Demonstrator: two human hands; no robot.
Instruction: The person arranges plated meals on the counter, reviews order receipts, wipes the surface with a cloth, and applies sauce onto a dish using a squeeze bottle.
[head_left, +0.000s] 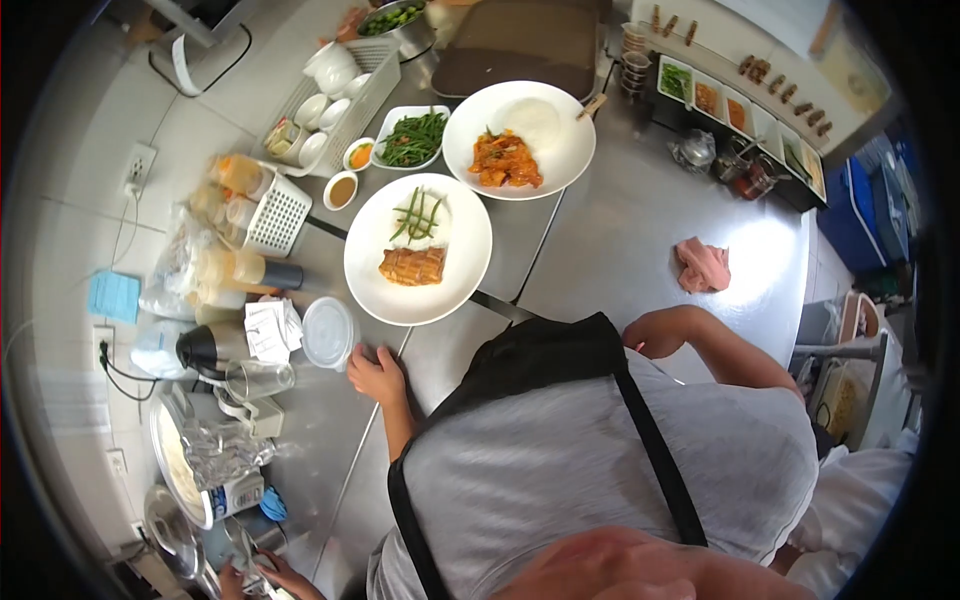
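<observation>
My left hand (pixel 377 374) rests on the steel table, its fingers apart and slightly bent, beside a round clear plastic tub with a lid (pixel 330 332). Whether the fingertips touch the tub I cannot tell. My right hand (pixel 648 334) is bent in at the side of my black apron (pixel 550 360), its fingers mostly hidden. In front of me stands a white plate (pixel 365 275) with glazed browned meat (pixel 412 266) and crossed green beans (pixel 417 216). Behind it is a second white plate (pixel 575 165) with rice (pixel 527 124) and orange saucy pieces (pixel 507 160).
Green beans fill a square bowl (pixel 412 137) near two small sauce cups. Bottles (pixel 235 267), a basket of white cups (pixel 335 100) and a scale (pixel 235 495) line the left. A pink cloth (pixel 703 265) lies right. Another person's hands (pixel 270 575) show bottom left.
</observation>
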